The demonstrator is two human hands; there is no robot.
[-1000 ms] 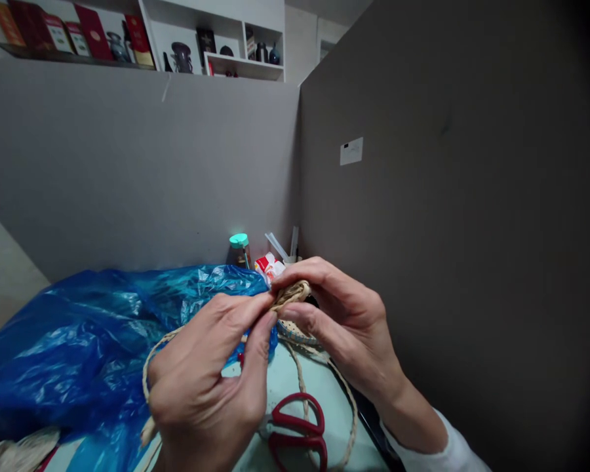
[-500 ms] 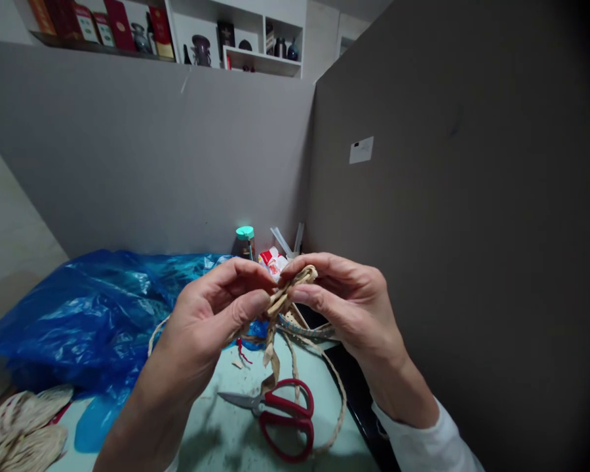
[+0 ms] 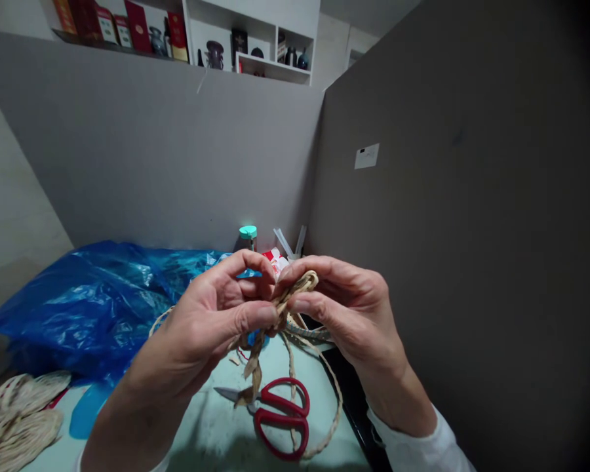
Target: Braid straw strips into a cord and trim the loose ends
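Observation:
Between my two hands is a tan braided straw cord [image 3: 302, 283], folded into a small loop at its upper end. My left hand [image 3: 216, 308] pinches it with thumb and fingers near the lower part of the fold. On the other side my right hand [image 3: 347, 301] grips the looped end, thumb below and fingers above. A loose flat tail of the cord hangs down over red-handled scissors [image 3: 282, 416], which lie on the pale green tabletop [image 3: 201, 426]. A longer length of the cord curves down to the right around the scissors. Fingers partly hide the fold.
A big blue plastic bag [image 3: 103, 301] covers the table's left and back. Bundles of pale straw strands [image 3: 22, 419] lie at the front left. A jar with a turquoise lid [image 3: 248, 232] stands by the grey partition [image 3: 177, 151]. Another partition [image 3: 447, 229] rises close on the right.
My left thumb has shifted slightly right along the fold. The hanging tail has swung left over the scissors' pivot. The whole view has shifted a little.

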